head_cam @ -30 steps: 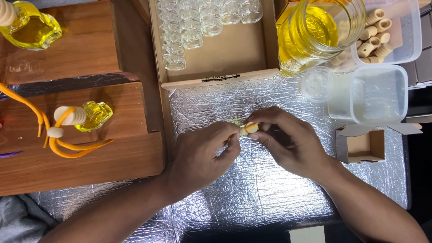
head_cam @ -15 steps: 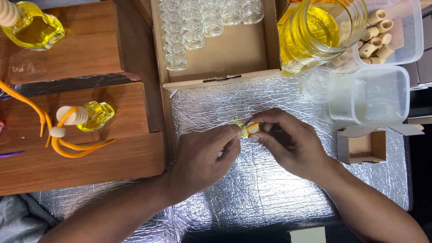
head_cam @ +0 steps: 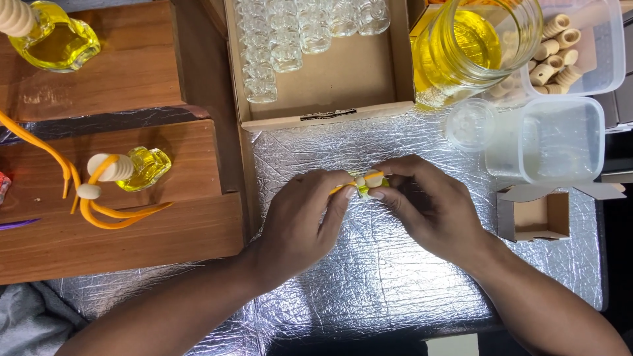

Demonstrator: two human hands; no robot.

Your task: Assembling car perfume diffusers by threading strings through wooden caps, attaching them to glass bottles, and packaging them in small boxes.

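Observation:
Both of my hands meet over the silver foil mat (head_cam: 369, 277). Together they pinch a small glass bottle of yellow liquid (head_cam: 364, 185) with an orange cord and a pale bead on it. My left hand (head_cam: 304, 221) grips it from the left, fingers curled, thumb near the cord. My right hand (head_cam: 427, 206) holds it from the right with fingertips on the bottle's cap end. Most of the bottle is hidden by my fingers.
A cardboard box (head_cam: 330, 86) of empty small glass bottles sits behind. A big jar of yellow liquid (head_cam: 471, 46), clear tubs (head_cam: 560, 138) with wooden caps (head_cam: 554, 49), and a small open carton (head_cam: 537, 214) stand right. Finished bottles (head_cam: 135, 168) with orange cords lie on wooden boards (head_cam: 119, 237) left.
My hands have barely shifted; the fingers work slightly on the small bottle and the orange cord shows a little more at the left of it.

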